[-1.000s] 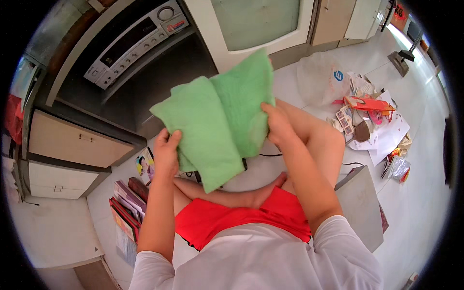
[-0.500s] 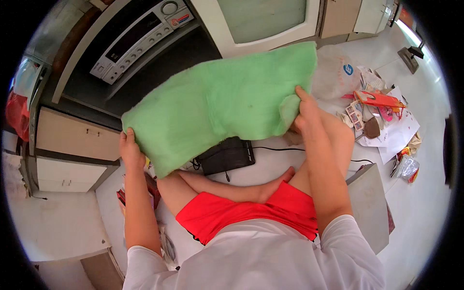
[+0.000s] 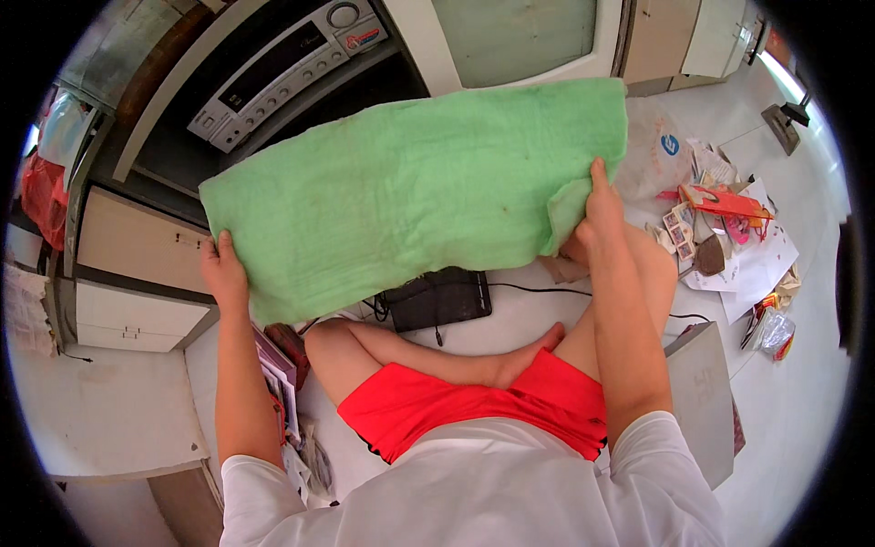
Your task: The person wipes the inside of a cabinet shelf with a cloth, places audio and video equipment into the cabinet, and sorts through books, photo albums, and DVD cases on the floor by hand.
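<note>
Green cloth [image 3: 410, 191] is held spread above the floor [image 3: 775, 438]. Left hand [image 3: 226, 275]: fingers clamped on its left edge. Right hand [image 3: 602, 214]: fingers clamped near its right edge. Step, as judged: opening out. Next move probably calls for flattening the curled lower-right corner.

**Around the glass-panelled door [image 3: 518, 41]**

You face the door across a pale tiled floor [image 3: 786, 397]. To its left, you have a dark open cabinet bay [image 3: 369, 84]; farther left, a beige drawer [image 3: 137, 244] sits above a white drawer [image 3: 132, 314]. To the door's right, you see beige [image 3: 661, 36] and white [image 3: 718, 36] cabinet fronts, with bright light [image 3: 784, 77] beyond.
</note>
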A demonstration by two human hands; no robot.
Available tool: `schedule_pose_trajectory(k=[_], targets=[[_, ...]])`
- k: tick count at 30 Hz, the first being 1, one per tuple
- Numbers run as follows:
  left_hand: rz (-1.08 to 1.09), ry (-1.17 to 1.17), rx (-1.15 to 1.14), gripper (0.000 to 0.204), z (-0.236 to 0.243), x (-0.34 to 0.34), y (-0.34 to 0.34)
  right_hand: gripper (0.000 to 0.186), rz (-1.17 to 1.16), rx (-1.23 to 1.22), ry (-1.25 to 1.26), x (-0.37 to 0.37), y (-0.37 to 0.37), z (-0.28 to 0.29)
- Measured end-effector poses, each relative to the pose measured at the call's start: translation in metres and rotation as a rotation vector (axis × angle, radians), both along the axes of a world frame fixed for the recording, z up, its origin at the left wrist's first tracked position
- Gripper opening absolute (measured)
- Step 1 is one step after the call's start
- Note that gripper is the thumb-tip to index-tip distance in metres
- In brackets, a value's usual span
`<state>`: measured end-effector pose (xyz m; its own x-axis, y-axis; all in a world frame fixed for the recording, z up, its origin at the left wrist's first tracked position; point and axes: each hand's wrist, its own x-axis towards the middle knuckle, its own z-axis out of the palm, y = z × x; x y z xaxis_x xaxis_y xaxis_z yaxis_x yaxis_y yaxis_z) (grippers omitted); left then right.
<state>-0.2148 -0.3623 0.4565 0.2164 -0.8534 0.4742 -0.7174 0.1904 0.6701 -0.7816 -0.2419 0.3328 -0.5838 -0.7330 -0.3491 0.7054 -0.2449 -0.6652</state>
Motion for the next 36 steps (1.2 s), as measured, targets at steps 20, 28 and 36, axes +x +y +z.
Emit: schedule_pose_trajectory(k=[20, 28, 36], targets=[[-0.139, 0.373, -0.088, 0.038, 0.020, -0.023, 0.001, 0.040, 0.183, -0.259, 0.076, 0.013, 0.019, 0.033], [-0.277, 0.581, -0.041, 0.036, 0.044, -0.089, 0.019, 0.037, 0.277, -0.185, 0.483, 0.039, 0.018, 0.038], [-0.474, 0.621, 0.058, 0.034, 0.039, -0.176, 0.046, 0.043, 0.157, -0.274, 1.177, 0.085, 0.022, 0.063]])
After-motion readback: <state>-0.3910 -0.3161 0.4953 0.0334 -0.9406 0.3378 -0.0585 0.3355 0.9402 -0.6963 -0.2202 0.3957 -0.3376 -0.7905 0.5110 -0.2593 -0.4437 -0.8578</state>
